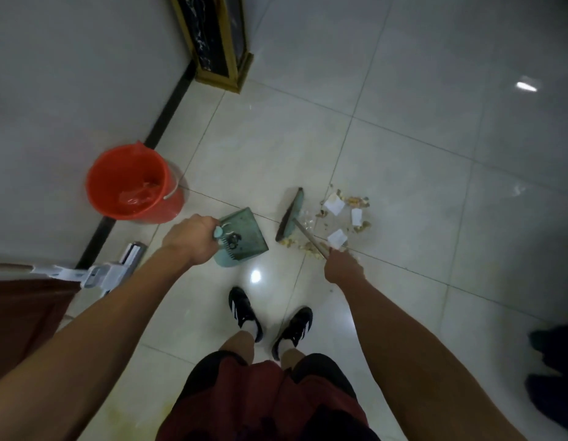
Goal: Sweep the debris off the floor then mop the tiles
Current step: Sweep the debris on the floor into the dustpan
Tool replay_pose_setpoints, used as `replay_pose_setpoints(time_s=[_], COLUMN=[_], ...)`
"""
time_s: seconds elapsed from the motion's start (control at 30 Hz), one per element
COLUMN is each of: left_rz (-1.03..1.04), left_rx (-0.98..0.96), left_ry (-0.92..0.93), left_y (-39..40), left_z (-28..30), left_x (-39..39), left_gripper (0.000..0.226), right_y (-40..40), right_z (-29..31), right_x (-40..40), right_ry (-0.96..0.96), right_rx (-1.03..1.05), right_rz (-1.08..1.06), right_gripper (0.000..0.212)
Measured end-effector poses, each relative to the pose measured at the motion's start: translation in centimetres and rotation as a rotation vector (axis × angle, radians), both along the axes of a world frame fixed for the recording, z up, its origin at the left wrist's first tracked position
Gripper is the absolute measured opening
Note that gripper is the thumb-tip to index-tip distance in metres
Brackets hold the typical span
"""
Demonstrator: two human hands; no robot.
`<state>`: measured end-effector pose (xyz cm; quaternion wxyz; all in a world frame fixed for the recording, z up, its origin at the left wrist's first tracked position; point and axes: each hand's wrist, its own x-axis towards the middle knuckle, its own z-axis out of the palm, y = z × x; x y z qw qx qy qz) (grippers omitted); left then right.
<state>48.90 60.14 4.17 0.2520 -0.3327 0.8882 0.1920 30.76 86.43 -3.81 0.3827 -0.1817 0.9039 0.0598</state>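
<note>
Green dustpan is hanging from my left hand, which is gripping its handle; my right hand is gripping the broom beside scattered paper debris.

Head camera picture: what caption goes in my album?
Left hand holds dustpan, right hand sweeps broom beside debris.

The view is dim and soft, with a greenish cast. Overhead lights glare off the glossy floor as bright spots. Wide-angle distortion bends the tile lines, and the corners darken and blur.
</note>
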Motion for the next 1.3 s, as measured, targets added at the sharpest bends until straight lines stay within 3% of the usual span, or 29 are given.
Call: replay_pose_setpoints(time_s=[0.3,0.63,0.93,1.3], left_rz=[-0.133,-0.231,-0.303,-0.405], left_rx=[-0.043,-0.069,-0.066,-0.038], left_ry=[0.033,0.06,0.022,-0.03], left_y=[5.8,5.1,-4.9,-16.1], left_z=[2.1,4.4,3.9,0.4], left_x=[-7.1,-12.8,-17.7,-21.7], left_gripper=[0.017,0.003,0.005,0.024], right_y=[6.6,6.9,-2.6,-13.1], right_z=[1.8,2.8,0.5,-0.9], right_x=[-2.4,-6.0,-8.5,-8.1], right_ry=[0.03,0.029,-0.067,-0.081], right_rx=[-0.051,-0.161,-0.248,-0.107], right_rz=[-0.084,-0.214,-0.331,-0.338], right_gripper=[0.034,0.019,0.02,0.022])
